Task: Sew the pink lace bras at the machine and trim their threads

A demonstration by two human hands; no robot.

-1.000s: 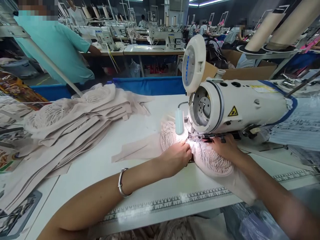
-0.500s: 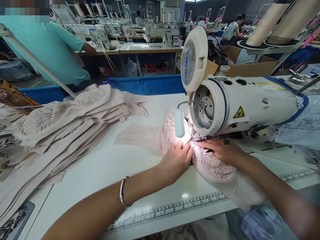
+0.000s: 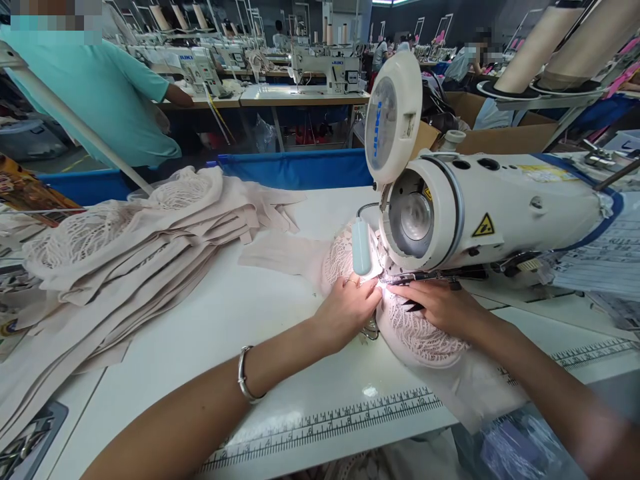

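Note:
A pale pink lace bra (image 3: 423,333) lies under the needle area of a white sewing machine (image 3: 520,200), its two cups on either side of the bright lamp spot. My left hand (image 3: 350,307) pinches the fabric between the cups, close to the needle. My right hand (image 3: 443,303) rests on the nearer cup, index finger stretched towards the needle. From beneath its curled fingers stick dark pointed tips, apparently black thread snips (image 3: 414,306). A small pale blue lamp (image 3: 361,247) hangs beside the machine head. The needle itself is hidden in glare.
A heap of beige fabric strips and lace pieces (image 3: 165,247) covers the table's left. The machine's round cover (image 3: 393,120) stands open. A ruler strip (image 3: 330,423) runs along the front edge. Thread cones (image 3: 540,50) stand at right; a co-worker in turquoise (image 3: 95,100) sits at far left.
The bra has shifted slightly, its far fabric end drawn towards the machine. My left hand has moved a little left and up. The part inside the machine head has turned.

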